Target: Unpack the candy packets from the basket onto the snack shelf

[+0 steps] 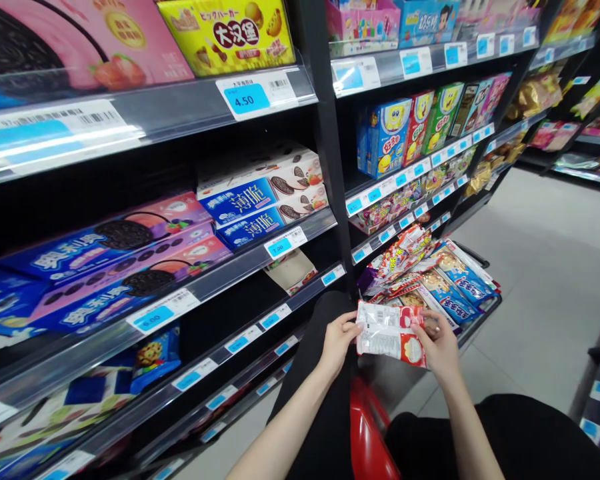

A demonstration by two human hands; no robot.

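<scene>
A red and white snack packet [387, 333] is stretched out in front of me, its printed text side facing up. My left hand [341, 335] pinches its left edge between thumb and fingers. At the packet's right edge, my right hand [436, 343] grips it with the thumb on top. Just beyond the packet, several blue cookie packs [447, 290] lie piled in a dark-rimmed cart or basket [493, 310]. Red and yellow snack bags [403, 257] lie on the left of that pile, against the shelf.
Shelves at left hold blue and purple Oreo boxes [130, 233] and white and blue thin-cookie boxes [265, 193]. Further along stand SpongeBob biscuit boxes [393, 137]. Something red and glossy [373, 433] is between my legs. Pale floor [540, 247] runs along the right.
</scene>
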